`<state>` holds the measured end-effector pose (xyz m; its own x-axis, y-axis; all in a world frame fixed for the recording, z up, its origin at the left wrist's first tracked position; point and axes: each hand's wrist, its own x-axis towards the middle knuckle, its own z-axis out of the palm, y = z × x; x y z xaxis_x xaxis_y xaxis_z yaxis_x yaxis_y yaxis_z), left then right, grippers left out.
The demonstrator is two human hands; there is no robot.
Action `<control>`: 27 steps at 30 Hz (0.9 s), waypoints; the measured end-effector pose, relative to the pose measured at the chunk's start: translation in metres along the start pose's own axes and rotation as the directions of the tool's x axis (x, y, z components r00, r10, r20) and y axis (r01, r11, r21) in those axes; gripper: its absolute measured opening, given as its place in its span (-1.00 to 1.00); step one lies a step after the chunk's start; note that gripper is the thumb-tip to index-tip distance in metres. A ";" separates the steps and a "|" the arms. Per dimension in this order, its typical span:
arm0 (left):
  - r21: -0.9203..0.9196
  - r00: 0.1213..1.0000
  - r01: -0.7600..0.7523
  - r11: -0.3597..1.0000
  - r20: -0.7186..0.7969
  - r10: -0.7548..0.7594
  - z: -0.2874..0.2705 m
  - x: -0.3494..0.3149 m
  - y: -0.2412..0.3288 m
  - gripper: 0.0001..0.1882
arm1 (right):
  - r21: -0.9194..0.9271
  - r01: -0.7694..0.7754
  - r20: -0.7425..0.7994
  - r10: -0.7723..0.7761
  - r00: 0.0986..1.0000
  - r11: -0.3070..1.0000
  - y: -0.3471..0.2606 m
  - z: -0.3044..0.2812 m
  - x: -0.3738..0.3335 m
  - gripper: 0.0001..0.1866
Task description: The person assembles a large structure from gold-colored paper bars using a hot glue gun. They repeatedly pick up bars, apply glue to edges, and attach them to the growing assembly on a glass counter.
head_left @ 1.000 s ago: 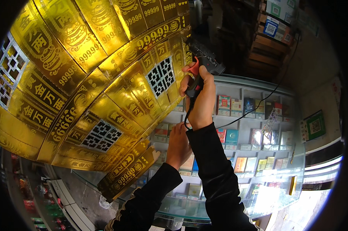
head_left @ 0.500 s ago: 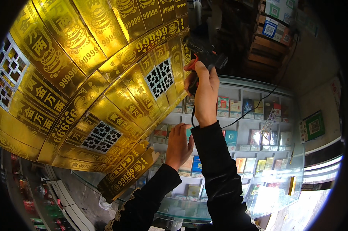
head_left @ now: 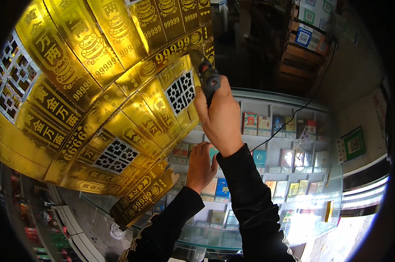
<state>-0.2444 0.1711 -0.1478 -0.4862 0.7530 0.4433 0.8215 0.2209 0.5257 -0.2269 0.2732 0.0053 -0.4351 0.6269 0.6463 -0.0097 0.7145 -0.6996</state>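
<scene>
My right hand [head_left: 223,120] is closed around a black corded glue gun [head_left: 209,81]. Its nozzle end lies against the right edge of a large gold foil paper model [head_left: 119,94], just above a silver lattice window [head_left: 180,92]. My left hand [head_left: 201,168] is lower down, over the glass counter, with thumb and fingers apart and slightly bent. Nothing shows in it, though its fingertips are partly hard to see. Beside it, at the model's lower corner, a folded gold strip [head_left: 143,198] sticks out.
Under the glass counter [head_left: 289,196] are rows of small boxes. A black cord [head_left: 296,114] runs across it to the upper right. A small gold piece [head_left: 329,211] lies at the right. Wooden slats [head_left: 304,59] stand behind, and bottles [head_left: 60,236] line a shelf at lower left.
My right hand has moved left with the glue gun and turned it, bringing its nozzle from beyond the model's edge onto the gold surface. My left hand has hardly moved.
</scene>
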 end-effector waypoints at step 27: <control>0.004 0.999 -0.032 0.999 -0.040 0.032 -0.001 -0.002 0.003 -0.67 | 0.418 -0.162 0.075 0.144 0.987 0.894 0.018 -0.006 0.015 -0.72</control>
<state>-0.2415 0.1698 -0.1467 -0.4714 0.7343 0.4884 0.8376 0.1995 0.5085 -0.2282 0.2973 0.0037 -0.4986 0.6979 0.5142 -0.3146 0.4071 -0.8575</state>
